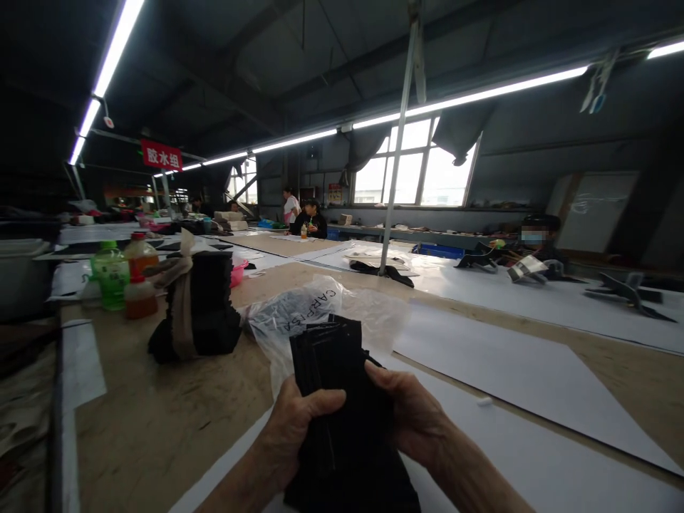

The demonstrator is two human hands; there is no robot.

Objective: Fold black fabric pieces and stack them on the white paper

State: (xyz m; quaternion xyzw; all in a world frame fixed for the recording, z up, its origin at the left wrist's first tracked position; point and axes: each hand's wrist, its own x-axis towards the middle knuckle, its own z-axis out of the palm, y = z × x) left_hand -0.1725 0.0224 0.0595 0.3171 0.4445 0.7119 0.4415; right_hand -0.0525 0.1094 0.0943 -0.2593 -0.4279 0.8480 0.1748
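Note:
A stack of black fabric pieces (342, 399) is held upright between my two hands, above the white sheet on the table. My left hand (286, 434) wraps its left edge, with the thumb lying across the front. On the right edge, my right hand (414, 413) grips the stack, its thumb near the upper corner and its other fingers hidden behind. Just beyond lies a clear plastic bag (299, 306) with black lettering. To the left stands a bundle of black pieces (214, 306) tied with a beige strip (182, 313).
A green bottle (111, 274) and bottles of orange liquid (140, 296) stand at the left. White sheets (496, 363) cover the table's right side, with a small white piece (484, 402) on them. A metal pole (398, 157) rises from the table. Several people sit or stand farther back.

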